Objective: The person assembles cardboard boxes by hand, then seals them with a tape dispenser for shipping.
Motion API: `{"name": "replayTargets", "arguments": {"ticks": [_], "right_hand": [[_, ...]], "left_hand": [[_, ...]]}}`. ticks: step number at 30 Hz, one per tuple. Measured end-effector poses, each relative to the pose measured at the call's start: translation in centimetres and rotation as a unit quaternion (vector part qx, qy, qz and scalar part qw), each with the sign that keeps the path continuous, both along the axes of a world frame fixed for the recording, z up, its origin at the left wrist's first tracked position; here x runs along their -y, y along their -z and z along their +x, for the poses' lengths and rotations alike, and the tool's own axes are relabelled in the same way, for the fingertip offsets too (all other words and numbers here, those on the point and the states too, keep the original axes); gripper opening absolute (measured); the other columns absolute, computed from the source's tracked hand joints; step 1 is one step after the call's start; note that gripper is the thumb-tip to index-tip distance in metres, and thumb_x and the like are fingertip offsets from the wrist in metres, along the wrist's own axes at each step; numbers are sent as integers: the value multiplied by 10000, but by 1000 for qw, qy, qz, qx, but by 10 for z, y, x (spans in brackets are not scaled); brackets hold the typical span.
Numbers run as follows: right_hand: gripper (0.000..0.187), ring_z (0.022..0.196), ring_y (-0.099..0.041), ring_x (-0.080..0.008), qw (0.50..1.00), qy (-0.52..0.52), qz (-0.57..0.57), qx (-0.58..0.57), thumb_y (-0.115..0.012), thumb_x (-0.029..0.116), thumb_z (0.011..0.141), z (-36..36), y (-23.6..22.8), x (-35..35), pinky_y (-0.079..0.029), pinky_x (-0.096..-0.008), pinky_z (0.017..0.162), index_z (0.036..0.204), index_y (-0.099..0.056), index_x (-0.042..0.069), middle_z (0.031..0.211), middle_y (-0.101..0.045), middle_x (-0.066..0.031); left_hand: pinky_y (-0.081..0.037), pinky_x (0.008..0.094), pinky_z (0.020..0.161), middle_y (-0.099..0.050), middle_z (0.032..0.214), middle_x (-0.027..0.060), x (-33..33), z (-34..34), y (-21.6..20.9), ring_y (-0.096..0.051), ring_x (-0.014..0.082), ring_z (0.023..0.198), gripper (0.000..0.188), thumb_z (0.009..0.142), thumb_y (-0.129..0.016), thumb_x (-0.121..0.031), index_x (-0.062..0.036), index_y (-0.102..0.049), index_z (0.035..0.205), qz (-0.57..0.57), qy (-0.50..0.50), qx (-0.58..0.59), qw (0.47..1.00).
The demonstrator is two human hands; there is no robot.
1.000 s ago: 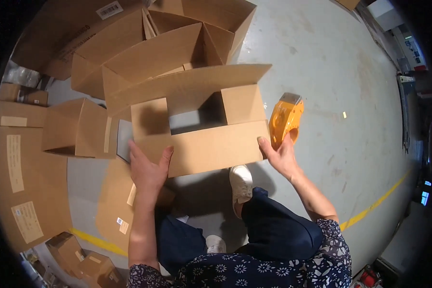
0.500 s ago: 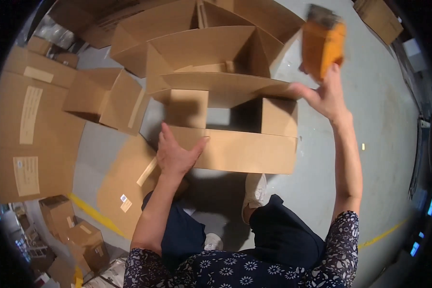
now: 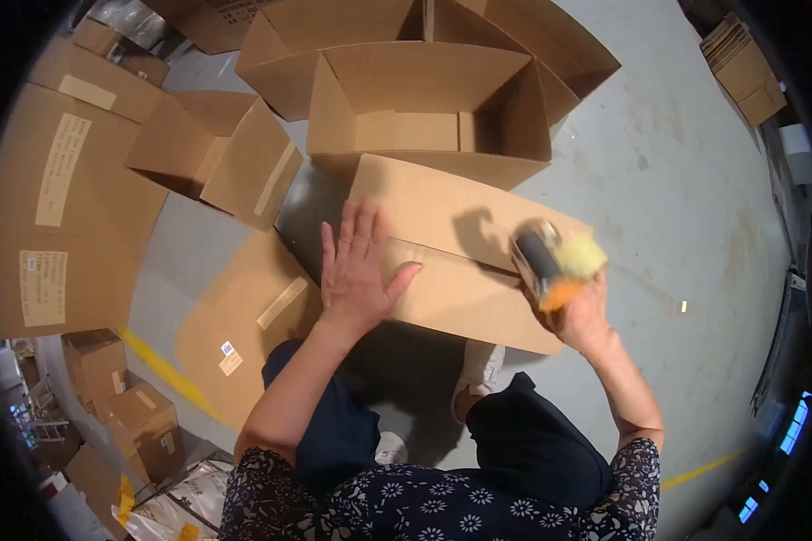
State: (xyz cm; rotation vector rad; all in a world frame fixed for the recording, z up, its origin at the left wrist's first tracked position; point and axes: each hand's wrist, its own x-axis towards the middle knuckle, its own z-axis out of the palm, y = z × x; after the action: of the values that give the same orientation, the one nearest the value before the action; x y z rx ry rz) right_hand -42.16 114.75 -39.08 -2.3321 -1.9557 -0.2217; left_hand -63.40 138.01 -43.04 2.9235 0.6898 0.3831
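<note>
In front of me a cardboard box (image 3: 478, 293) lies with its two long flaps folded down, meeting along a seam. My left hand (image 3: 359, 275) rests flat at the left end of the seam, fingers spread. At the right end, my right hand (image 3: 585, 311) grips a tape dispenser (image 3: 541, 257) with orange and dark parts and a yellowish roll. Motion blurs the tape dispenser, and I cannot tell whether it touches the flaps.
Several open cardboard boxes (image 3: 429, 104) stand just beyond. A smaller open box (image 3: 221, 153) sits to the left, by a large carton (image 3: 77, 198). Flat cardboard (image 3: 230, 311) lies on the grey floor. Folded cardboard (image 3: 744, 72) leans at far right.
The box's long flaps were upright and are now folded down, and the box is turned slightly. My right hand has brought the tape dispenser down from the far right to the seam.
</note>
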Motion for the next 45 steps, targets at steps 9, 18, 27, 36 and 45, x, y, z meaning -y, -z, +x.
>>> {"name": "replayTargets", "arguments": {"ticks": [9,18,27,36,45], "right_hand": [[406,554,-424,-40,704,62,-8,-707,-628,342,893,36,-21,-17,-358,-237,475,680,-597,-2,553,-492,31],[362,609,-456,-28,639,45,-20,-768,-666,308,867,40,11,-9,-392,-221,514,691,-623,-6,624,-554,39],[369,597,-458,-30,646,32,-38,-761,-672,310,863,40,8,-14,-392,-223,512,687,-623,-11,614,-559,28],[458,525,-561,-87,637,165,-235,-715,-643,432,867,22,-49,-62,-473,-226,488,851,-671,-24,638,-606,-27],[509,469,-574,-122,655,174,-262,-687,-619,491,861,16,-54,-86,-486,-238,457,904,-671,-13,606,-595,-52]], "left_hand": [[-210,479,1117,-352,1452,175,-2,2,3,-290,328,1369,738,821,-627,-434,15,-404,1363,-59,6,44,997],[-477,355,782,-608,1119,88,53,24,-45,-590,203,977,416,939,-530,-315,20,-548,1186,-682,-141,187,693],[-471,245,670,-652,954,59,48,55,-52,-584,90,750,256,962,-525,-208,5,-622,1068,-888,-141,221,377],[-481,220,622,-642,784,21,32,36,-13,-561,56,668,138,904,-617,-130,2,-655,896,-677,-194,265,658],[-365,155,442,-612,700,3,-66,-17,0,-515,39,555,201,836,-716,-217,-33,-639,853,-593,-322,348,651]]}}
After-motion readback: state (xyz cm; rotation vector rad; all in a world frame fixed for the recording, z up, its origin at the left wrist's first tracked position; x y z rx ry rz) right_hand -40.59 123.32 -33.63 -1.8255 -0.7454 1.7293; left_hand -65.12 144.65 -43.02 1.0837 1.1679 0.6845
